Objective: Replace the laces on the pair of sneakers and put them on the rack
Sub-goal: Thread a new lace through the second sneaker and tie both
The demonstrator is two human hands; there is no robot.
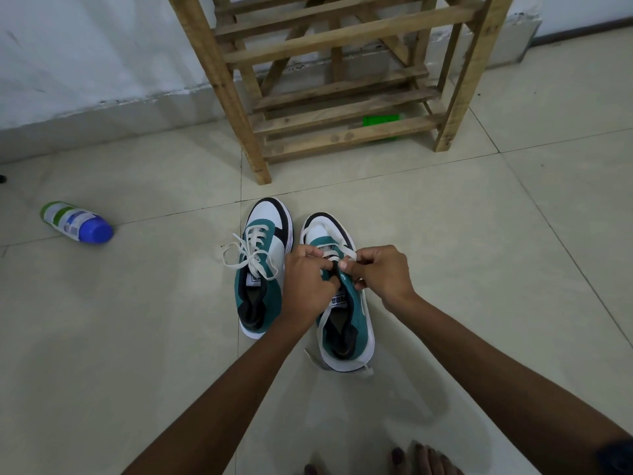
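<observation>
Two teal, white and black sneakers stand side by side on the tiled floor, toes pointing away from me. The left sneaker [263, 265] is fully laced, its white lace tied in a bow. The right sneaker [342, 323] is partly laced. Both hands are over its eyelets. My left hand [308, 286] pinches the white lace [339, 240] at the tongue, and my right hand [380, 272] grips the same lace from the other side. A loose lace end [322, 329] trails down past the heel. The wooden rack [342, 87] stands just beyond the shoes.
A plastic bottle with a blue cap [77, 221] lies on the floor at the left. A green object [382, 120] shows under the rack's lowest slats. A white wall runs behind. My bare toes [421, 457] are at the bottom edge.
</observation>
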